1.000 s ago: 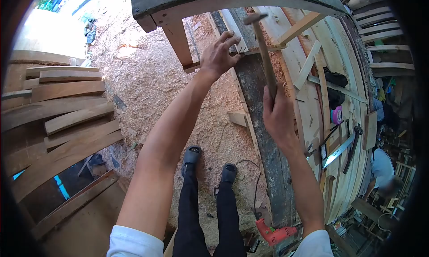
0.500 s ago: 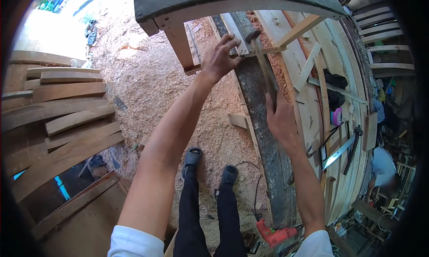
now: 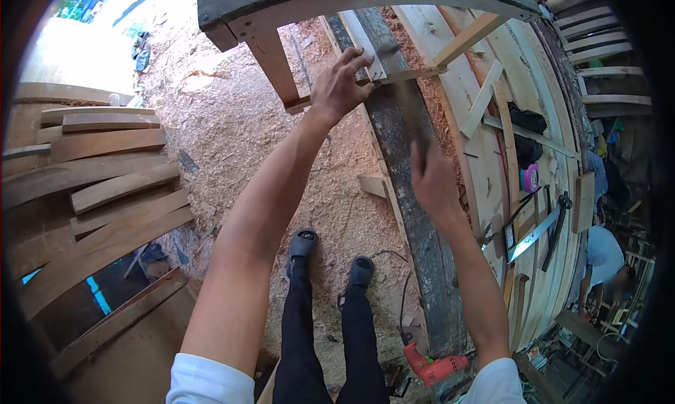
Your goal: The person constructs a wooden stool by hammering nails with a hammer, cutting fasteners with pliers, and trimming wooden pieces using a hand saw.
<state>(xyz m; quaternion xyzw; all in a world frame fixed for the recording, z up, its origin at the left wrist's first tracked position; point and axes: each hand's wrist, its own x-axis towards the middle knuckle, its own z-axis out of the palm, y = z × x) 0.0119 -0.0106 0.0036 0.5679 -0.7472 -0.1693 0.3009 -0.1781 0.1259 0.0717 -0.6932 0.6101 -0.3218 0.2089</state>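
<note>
My right hand (image 3: pixel 434 183) is wrapped round the handle of a hammer (image 3: pixel 406 105). The hammer is smeared by motion, its head near the end of a pale wooden slat (image 3: pixel 360 42). My left hand (image 3: pixel 342 84) is closed on that slat's end, fingertips over it and thumb by the crossbar (image 3: pixel 415 74). What look like small nails stick up at the slat's end. The crossbar belongs to a wooden frame with a curved dark top board (image 3: pixel 365 3) and legs, lying across a dark weathered beam (image 3: pixel 404 158).
Curved planks (image 3: pixel 105 147) are stacked at left. Pale boards at right carry a handsaw (image 3: pixel 538 235), a pink tape roll (image 3: pixel 529 178) and a black bag (image 3: pixel 526 119). A red power drill (image 3: pixel 436 367) lies near my feet. Another person (image 3: pixel 605 256) bends over at far right.
The hammer has swung and is more blurred, with my right hand shifted slightly left. My left hand stays at the slat's end. The other person has shifted.
</note>
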